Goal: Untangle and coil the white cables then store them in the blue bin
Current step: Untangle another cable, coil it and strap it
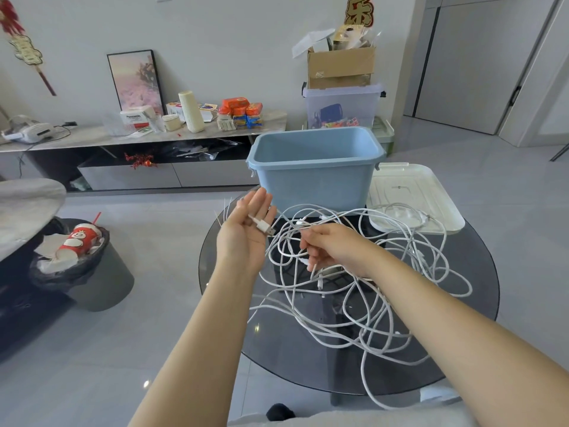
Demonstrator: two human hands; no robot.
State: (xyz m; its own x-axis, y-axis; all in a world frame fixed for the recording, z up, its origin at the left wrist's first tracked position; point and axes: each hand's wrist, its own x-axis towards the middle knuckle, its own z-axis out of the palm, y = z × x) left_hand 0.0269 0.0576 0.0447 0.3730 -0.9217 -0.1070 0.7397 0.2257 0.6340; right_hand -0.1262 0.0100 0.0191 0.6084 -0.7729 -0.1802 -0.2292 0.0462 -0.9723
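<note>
A tangle of white cables (354,303) sprawls over the round dark glass table (468,334). My left hand (246,229) is raised palm up at the table's left edge, fingers straight, and a white USB plug (263,226) lies across its fingers. My right hand (329,248) hovers over the tangle with curled fingers pinching a cable strand, a small plug hanging below it. The blue bin (317,177) stands open at the table's far side, with nothing visible inside.
A white lid (431,192) lies to the right of the bin with cable loops over it. A grey trash can (92,272) with a red cup stands on the floor at left. A low cabinet (138,140) with clutter runs along the wall.
</note>
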